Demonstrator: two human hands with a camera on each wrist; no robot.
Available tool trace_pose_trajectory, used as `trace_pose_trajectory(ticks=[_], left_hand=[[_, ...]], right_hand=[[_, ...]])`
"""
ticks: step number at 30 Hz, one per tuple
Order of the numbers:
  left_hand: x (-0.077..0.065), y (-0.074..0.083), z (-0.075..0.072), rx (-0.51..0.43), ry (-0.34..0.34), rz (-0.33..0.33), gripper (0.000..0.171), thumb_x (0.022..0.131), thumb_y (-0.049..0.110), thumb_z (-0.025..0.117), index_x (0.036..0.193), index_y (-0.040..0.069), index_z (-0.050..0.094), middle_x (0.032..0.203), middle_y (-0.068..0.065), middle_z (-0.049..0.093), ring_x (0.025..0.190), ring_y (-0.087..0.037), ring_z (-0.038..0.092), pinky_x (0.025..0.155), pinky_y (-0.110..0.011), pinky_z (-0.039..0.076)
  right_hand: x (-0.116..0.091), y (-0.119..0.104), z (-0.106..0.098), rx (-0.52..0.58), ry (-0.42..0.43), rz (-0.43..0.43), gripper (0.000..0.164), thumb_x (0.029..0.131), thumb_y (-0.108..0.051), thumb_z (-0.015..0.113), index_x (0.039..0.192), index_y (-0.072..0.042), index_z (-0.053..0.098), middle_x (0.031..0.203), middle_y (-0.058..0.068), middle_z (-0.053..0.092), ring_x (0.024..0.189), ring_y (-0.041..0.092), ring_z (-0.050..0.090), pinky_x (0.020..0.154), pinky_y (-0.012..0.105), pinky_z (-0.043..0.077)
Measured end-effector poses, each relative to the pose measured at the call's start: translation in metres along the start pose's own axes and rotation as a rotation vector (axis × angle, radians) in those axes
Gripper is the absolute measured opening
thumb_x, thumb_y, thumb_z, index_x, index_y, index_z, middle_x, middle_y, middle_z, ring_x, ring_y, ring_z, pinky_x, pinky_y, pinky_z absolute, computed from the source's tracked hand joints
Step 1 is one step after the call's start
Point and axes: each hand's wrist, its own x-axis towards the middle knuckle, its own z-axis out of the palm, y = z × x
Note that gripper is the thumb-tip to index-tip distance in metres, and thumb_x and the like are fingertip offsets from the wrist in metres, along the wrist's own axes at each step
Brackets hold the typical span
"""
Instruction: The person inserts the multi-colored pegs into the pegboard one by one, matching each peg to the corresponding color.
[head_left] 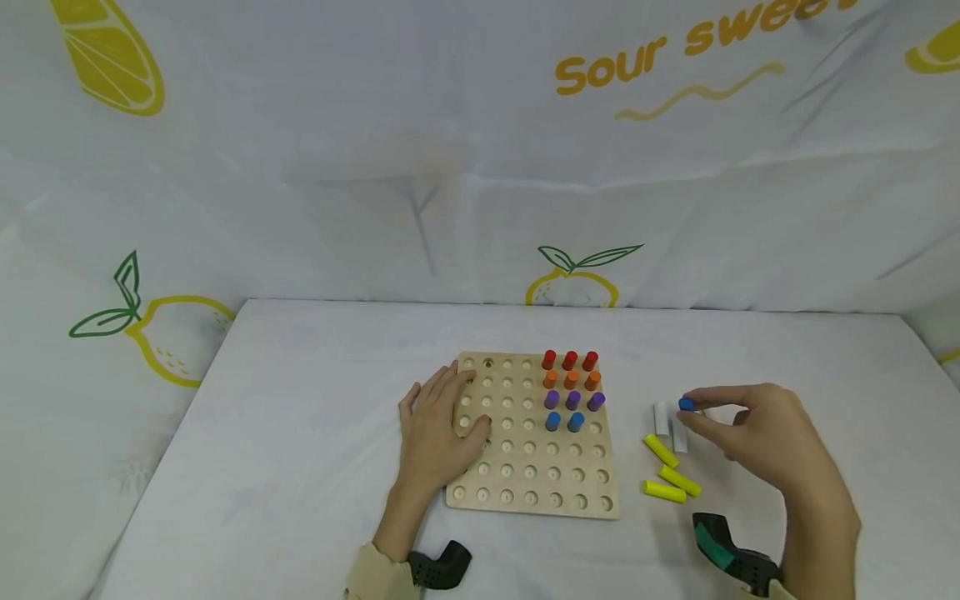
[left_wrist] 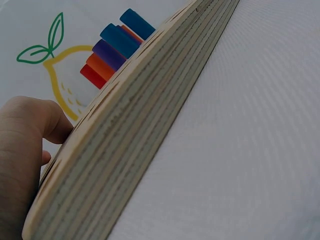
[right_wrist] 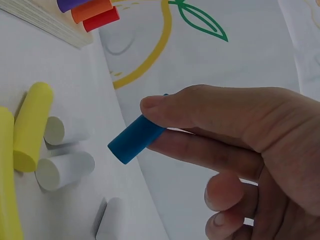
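Between thumb and fingertips, my right hand (head_left: 772, 433) pinches a blue peg (right_wrist: 136, 139), held tilted above the cloth to the right of the board. My left hand (head_left: 438, 429) rests on the left edge of a wooden pegboard (head_left: 517, 504), thumb and a fingertip on its top face. Toward the board's far right corner stand red pegs (head_left: 570, 361), orange pegs (head_left: 572, 380) and purple pegs (head_left: 573, 401), three in each row. Two blue pegs (head_left: 575, 422) stand in the row nearer me, with a bare hole to their right.
Three yellow pegs (head_left: 664, 492) lie on the white cloth (head_left: 300, 467) between board and right hand. White pegs (right_wrist: 67, 170) lie beside them, close under that hand. A lemon-print curtain (head_left: 360, 150) hangs behind the table's far edge.
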Motion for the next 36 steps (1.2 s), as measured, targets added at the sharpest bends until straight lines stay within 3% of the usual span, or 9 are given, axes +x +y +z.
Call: trace_pose_trajectory(ticks=[7,14,17,23,36], left_hand=[[0.0,0.0,0.0,0.003,-0.002,-0.002,0.062,0.08,0.033,0.063,0.14,0.02,0.06,0.159,-0.005,0.049,0.149,-0.027,0.042,0.124,-0.057,0.016],[0.0,-0.001,0.001,0.004,0.004,0.005,0.062,0.079,0.033,0.063,0.139,0.019,0.061,0.158,-0.005,0.05,0.149,-0.027,0.043,0.123,-0.057,0.017],[0.0,-0.001,0.001,0.004,0.007,0.009,0.061,0.079,0.033,0.063,0.139,0.019,0.061,0.158,-0.005,0.05,0.148,-0.027,0.043,0.123,-0.057,0.017],[0.001,-0.001,0.001,0.005,0.009,0.009,0.061,0.08,0.033,0.063,0.139,0.02,0.061,0.158,-0.005,0.05,0.148,-0.026,0.044,0.123,-0.057,0.017],[0.0,0.0,0.001,0.002,0.0,-0.001,0.061,0.079,0.033,0.063,0.139,0.02,0.061,0.158,-0.005,0.05,0.149,-0.026,0.042,0.123,-0.057,0.016]], right_hand=[[0.002,-0.016,0.004,0.09,-0.017,-0.082,0.034,0.084,-0.022,0.082,0.112,-0.002,0.078,0.072,0.003,0.074,0.046,0.013,0.047,0.044,0.025,0.037],[0.004,-0.028,0.011,0.157,-0.06,-0.126,0.034,0.083,-0.022,0.084,0.111,-0.003,0.078,0.077,0.003,0.076,0.045,0.016,0.052,0.042,0.026,0.036],[0.005,-0.032,0.014,0.184,-0.068,-0.157,0.031,0.083,-0.02,0.084,0.109,-0.004,0.08,0.077,0.004,0.076,0.042,0.015,0.05,0.04,0.026,0.035],[0.007,-0.039,0.018,0.211,-0.087,-0.207,0.026,0.083,-0.018,0.084,0.106,-0.007,0.081,0.095,0.008,0.079,0.039,0.012,0.041,0.039,0.025,0.033],[0.012,-0.049,0.031,0.289,-0.176,-0.256,0.022,0.083,-0.016,0.083,0.104,-0.009,0.082,0.099,0.01,0.08,0.041,0.01,0.042,0.041,0.024,0.039]])
